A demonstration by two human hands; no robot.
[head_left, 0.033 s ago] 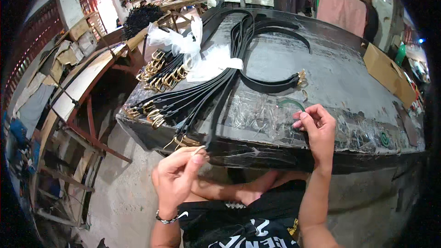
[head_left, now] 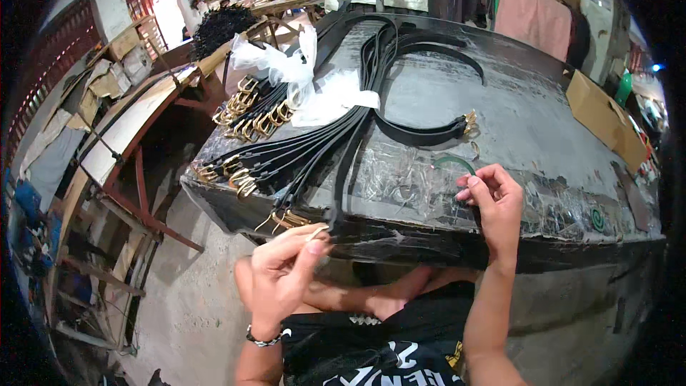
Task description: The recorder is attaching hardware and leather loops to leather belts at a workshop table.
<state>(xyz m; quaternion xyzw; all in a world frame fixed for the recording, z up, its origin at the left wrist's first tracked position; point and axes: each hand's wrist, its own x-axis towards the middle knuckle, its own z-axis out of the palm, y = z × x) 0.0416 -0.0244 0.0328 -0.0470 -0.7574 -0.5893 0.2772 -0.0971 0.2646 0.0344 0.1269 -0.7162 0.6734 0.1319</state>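
My left hand point(head_left: 280, 264) is at the table's near edge, thumb and fingers pinched on the gold buckle point(head_left: 320, 232) of one black belt point(head_left: 343, 175). This belt runs up into a bundle of black belts point(head_left: 363, 68), bound with a white wrap point(head_left: 366, 99). More gold buckles point(head_left: 243, 182) fan out at the left table edge. Above the table's near right part, my right hand point(head_left: 496, 196) is closed in a pinch on a thin, curved green strip point(head_left: 451, 160). A small metal loop point(head_left: 474, 148) lies just beyond the strip.
The worn dark table point(head_left: 529, 114) spans the middle. White plastic point(head_left: 304, 64) rests over another group of belts point(head_left: 250, 114) at left. A cardboard box point(head_left: 606, 120) and green coil point(head_left: 597, 219) lie at right. A red-framed bench point(head_left: 143, 182) stands left.
My left hand has shifted slightly right with the buckle, and the belt's end has moved along with it. My right hand stays nearly still with the green strip.
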